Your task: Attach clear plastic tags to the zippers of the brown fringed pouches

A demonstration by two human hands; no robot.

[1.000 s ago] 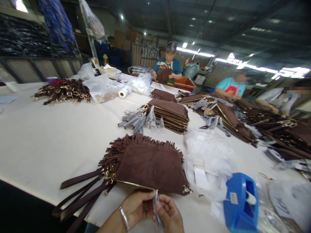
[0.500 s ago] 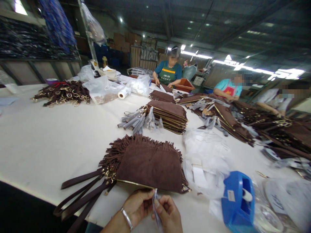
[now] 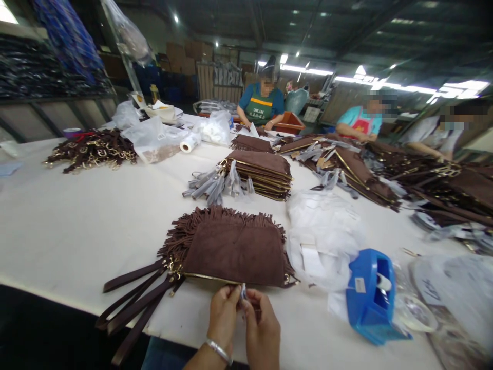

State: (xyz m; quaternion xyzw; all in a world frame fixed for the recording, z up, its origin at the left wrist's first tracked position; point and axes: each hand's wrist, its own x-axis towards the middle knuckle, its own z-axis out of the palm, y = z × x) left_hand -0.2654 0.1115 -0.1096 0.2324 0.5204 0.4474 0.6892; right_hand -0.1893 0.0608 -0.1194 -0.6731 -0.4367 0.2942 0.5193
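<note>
A brown suede-look fringed pouch (image 3: 236, 252) lies flat in front of me, with its gold zipper (image 3: 210, 277) along the near edge. My left hand (image 3: 223, 311) and my right hand (image 3: 262, 321) meet at that edge, fingertips closed. Pinched between them is a small piece of thin clear plastic (image 3: 243, 292), mostly hidden by the fingers. Whether a zipper pull is inside it cannot be made out. Brown wrist straps (image 3: 134, 298) with gold clasps (image 3: 173, 267) fan out from the left side of the pouch over the table edge.
Beyond it sits a stack of brown pouches (image 3: 262, 174) with plastic-wrapped straps (image 3: 208, 185). White plastic bags (image 3: 321, 231) and a blue tape dispenser (image 3: 370, 298) are on my right. Loose straps (image 3: 92, 149) lie at the far left. Several co-workers stand across the table (image 3: 96, 221).
Both hands have drawn closer together at the zipper edge. The plastic that hung down long below my right fingers is now mostly gathered between the fingertips. The view has shifted slightly.
</note>
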